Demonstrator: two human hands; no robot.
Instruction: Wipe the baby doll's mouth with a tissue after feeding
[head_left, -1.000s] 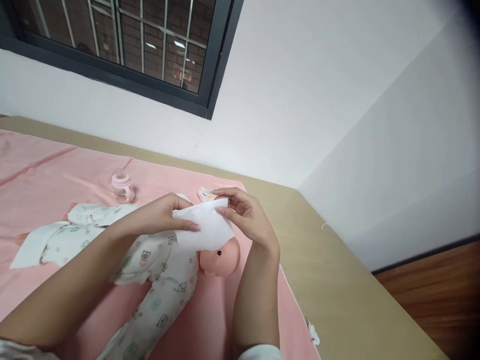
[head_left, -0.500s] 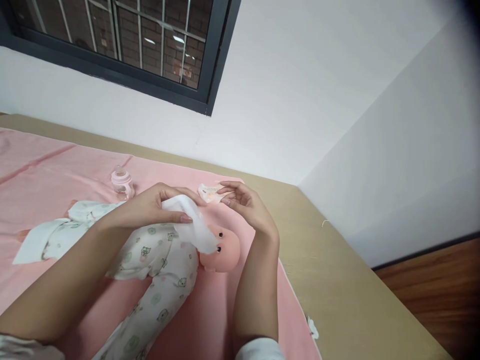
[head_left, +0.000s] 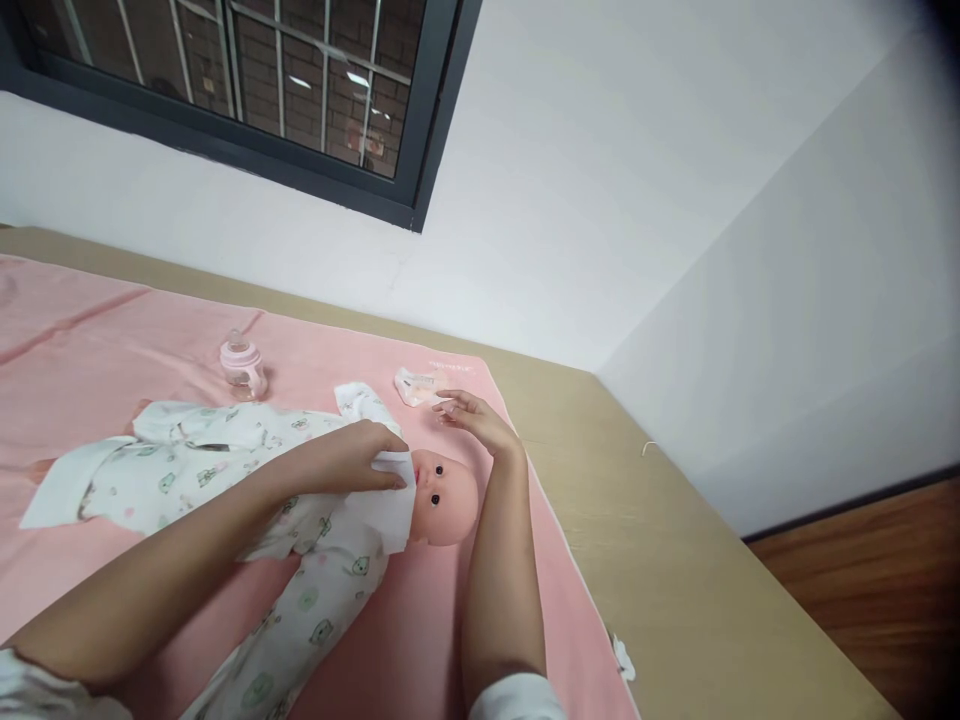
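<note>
A baby doll [head_left: 456, 510] lies on its back on a pink mat [head_left: 420, 620], dressed in a white suit [head_left: 322, 590] with green and pink animal prints. My left hand [head_left: 358, 455] pinches a white wipe [head_left: 386, 512] between thumb and fingers. The wipe hangs flat over the doll's neck and upper chest, with its edge at the chin. Above the doll's head, my right hand [head_left: 484, 422] is open with fingers apart and nothing in it. Just beyond its fingertips lies a small soft packet [head_left: 414, 386] with pale orange print.
A pink-topped baby bottle [head_left: 243, 370] stands on the mat past the doll's legs. The mat covers part of a tan surface [head_left: 637, 540] against the white wall. A crumpled white scrap [head_left: 624, 658] lies at the mat's right edge. A dark-framed barred window [head_left: 405, 190] is above.
My left hand has moved down toward the doll's neck, and the bunched wipe now hangs flatter, uncovering the mouth. My right hand has shifted slightly left and down.
</note>
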